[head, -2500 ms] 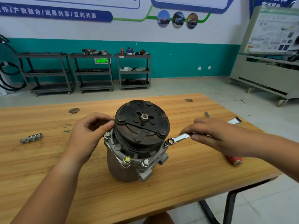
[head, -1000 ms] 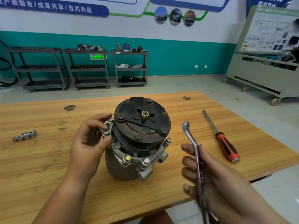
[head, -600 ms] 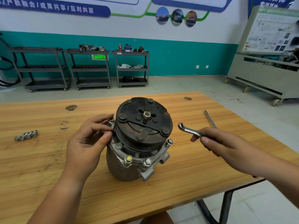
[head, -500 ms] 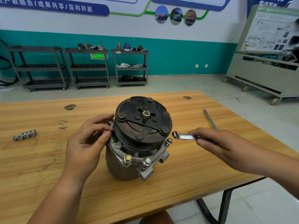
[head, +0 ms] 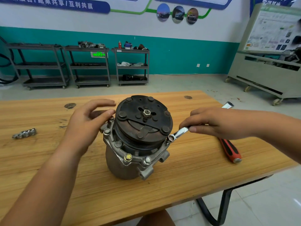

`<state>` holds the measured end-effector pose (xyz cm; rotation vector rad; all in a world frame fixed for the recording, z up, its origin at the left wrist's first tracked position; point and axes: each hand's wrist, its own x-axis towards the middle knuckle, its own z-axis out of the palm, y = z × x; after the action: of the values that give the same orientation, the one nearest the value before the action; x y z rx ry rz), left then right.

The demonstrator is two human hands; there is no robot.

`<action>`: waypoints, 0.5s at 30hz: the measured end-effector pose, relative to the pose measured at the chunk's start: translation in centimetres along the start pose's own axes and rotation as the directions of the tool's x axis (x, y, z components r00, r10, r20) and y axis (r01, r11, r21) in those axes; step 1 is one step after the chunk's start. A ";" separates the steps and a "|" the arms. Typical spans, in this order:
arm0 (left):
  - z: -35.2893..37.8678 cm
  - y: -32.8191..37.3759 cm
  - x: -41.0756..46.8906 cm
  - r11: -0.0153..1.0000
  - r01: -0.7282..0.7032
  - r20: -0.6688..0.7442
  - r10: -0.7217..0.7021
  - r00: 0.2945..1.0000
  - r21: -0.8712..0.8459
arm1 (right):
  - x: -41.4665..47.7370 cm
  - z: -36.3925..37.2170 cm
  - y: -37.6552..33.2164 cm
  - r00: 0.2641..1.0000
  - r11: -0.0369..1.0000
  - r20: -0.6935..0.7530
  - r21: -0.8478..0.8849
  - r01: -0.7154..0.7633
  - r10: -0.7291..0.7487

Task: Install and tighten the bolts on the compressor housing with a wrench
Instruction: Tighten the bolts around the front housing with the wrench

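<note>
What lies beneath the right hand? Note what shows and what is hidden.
The wrench passes beneath the right hand; its ring end sits on a housing bolt and its far end shows past the wrist. Its middle is covered, as is the screwdriver shaft.

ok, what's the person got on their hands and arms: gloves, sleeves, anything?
Nothing worn. Left hand and right hand are bare: no gloves, rings or watch. Left forearm and right forearm are bare to the frame edge, with no sleeve in view.

Red-black screwdriver (head: pixel 229 150) lies on wooden table (head: pixel 187 176); 3 grey carts (head: pixel 91 67) by teal wall (head: pixel 179 54)
</note>
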<state>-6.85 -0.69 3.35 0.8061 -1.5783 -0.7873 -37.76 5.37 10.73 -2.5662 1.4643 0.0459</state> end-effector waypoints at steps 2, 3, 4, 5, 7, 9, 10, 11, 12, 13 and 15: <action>0.1 1.1 2.2 0.993 0.088 0.168 -0.099 0.981 0.076 | 0.2 -0.4 0.1 0.991 0.995 0.121 0.070 -0.068 0.059; 0.2 1.6 3.0 0.984 0.118 0.244 -0.147 0.959 0.131 | 0.1 -0.5 0.1 0.979 0.988 0.186 0.114 -0.103 0.080; 0.3 2.0 3.6 0.971 0.136 0.295 -0.191 0.936 0.199 | 0.0 -0.5 0.1 0.968 0.980 0.236 0.155 -0.125 0.086; 0.3 2.2 4.1 0.955 0.137 0.321 -0.221 0.921 0.264 | -0.1 -0.5 -0.1 0.959 0.970 0.271 0.200 -0.141 0.084; 0.5 2.5 4.8 0.930 0.115 0.338 -0.240 0.910 0.350 | -0.5 -0.4 -0.5 0.938 0.909 0.338 0.362 -0.205 0.077; 0.7 2.6 5.3 0.911 0.097 0.346 -0.248 0.905 0.400 | -0.9 0.1 -1.0 0.917 0.749 0.395 0.589 -0.305 0.062; 0.8 2.7 5.5 0.901 0.089 0.351 -0.254 0.901 0.424 | -1.2 0.5 -1.5 0.907 0.642 0.419 0.684 -0.345 0.040; 0.9 2.7 5.7 0.891 0.078 0.359 -0.259 0.897 0.448 | -1.5 1.1 -2.0 0.903 0.524 0.430 0.767 -0.371 0.010; 1.0 2.8 5.9 0.879 0.064 0.370 -0.263 0.891 0.472 | -1.7 2.0 -2.5 0.905 0.389 0.425 0.836 -0.386 -0.016; 1.2 3.0 6.2 0.871 0.048 0.382 -0.263 0.886 0.488 | -2.0 3.0 -3.0 0.913 0.241 0.406 0.890 -0.387 -0.034; 1.7 3.3 6.6 0.866 0.008 0.408 -0.244 0.880 0.500 | -2.2 4.8 -4.6 0.940 -0.055 0.341 0.938 -0.342 -0.023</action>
<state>-9.58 -4.35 9.40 1.1595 -2.2251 -0.7157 -34.61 10.34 6.95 -1.0016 0.9516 -0.4866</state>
